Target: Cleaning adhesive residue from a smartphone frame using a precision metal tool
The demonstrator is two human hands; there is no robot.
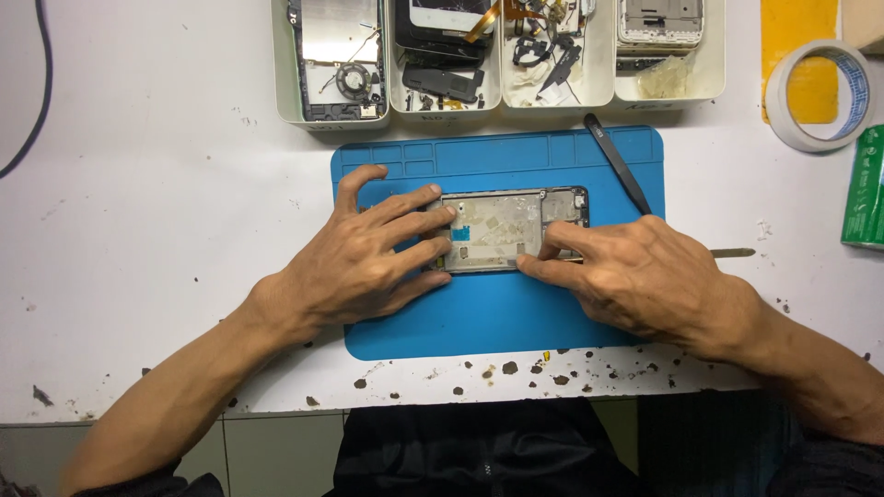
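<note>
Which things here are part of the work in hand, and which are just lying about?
In hand:
- opened phone frame, pressed by left hand and right hand
- blue work mat under it
- black tweezers on the mat, untouched

Lying about:
- white trays of phone parts
- roll of tape
- green box
- yellow sheet
- black cable

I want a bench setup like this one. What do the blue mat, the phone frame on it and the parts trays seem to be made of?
Blue mat: probably silicone or rubber; matte, with moulded compartments along its top edge.
Phone frame: likely metal, dull grey inside, with a dark rim that could be plastic. Both hands rest on it.
Parts trays: apparently cream plastic, smooth, with thin walls and rounded corners.
</note>
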